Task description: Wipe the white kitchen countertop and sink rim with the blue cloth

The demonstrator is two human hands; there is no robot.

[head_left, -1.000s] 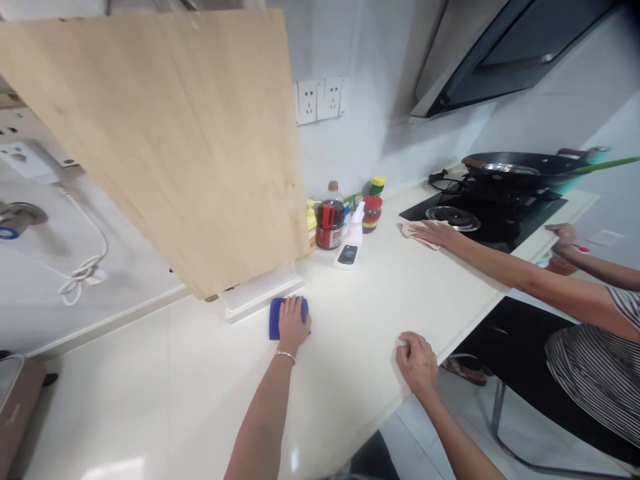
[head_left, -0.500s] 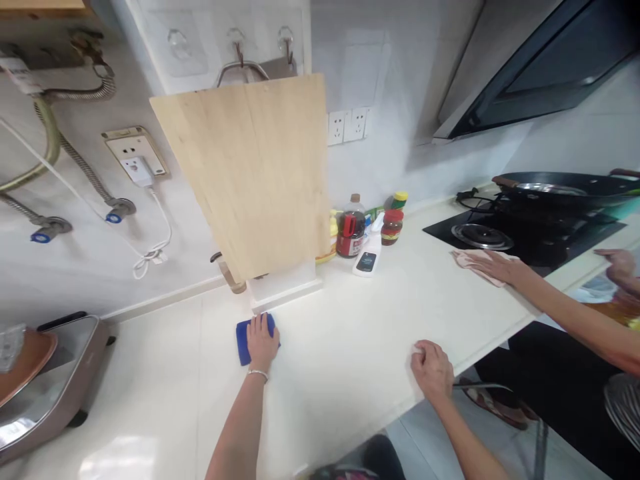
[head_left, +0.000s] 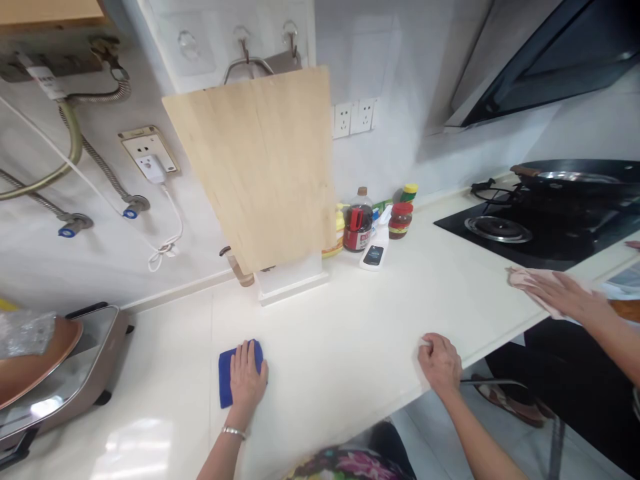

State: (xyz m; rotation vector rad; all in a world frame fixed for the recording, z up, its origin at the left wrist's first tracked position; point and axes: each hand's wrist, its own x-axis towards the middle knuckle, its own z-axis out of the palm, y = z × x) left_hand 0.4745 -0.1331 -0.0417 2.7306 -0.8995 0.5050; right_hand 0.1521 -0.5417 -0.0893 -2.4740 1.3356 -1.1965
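Note:
My left hand [head_left: 247, 377] lies flat over a folded blue cleaning cloth [head_left: 225, 380], holding it against the white countertop [head_left: 330, 353]. A bracelet circles that wrist. Near the counter's front edge, my right hand [head_left: 440, 363] rests with its fingers curled in and nothing visible in them. Between and beyond the hands, toward the wall, stands a white spray bottle [head_left: 374, 252]. Beside it are a dark sauce bottle [head_left: 358, 227] with a red label and a red-lidded jar [head_left: 401, 221].
At right, another person's hand [head_left: 565, 293] presses a pink cloth [head_left: 525, 279] on the counter edge by the black cooktop [head_left: 545, 247]. A wok [head_left: 595, 170] sits behind. A wooden board [head_left: 265, 173] hangs ahead; an electric pan [head_left: 95, 360] stands left.
My left hand has drawn the blue cloth toward me and slightly left. My right hand stays on the counter. The other person's hand and pink cloth have moved right, off the cooktop's corner.

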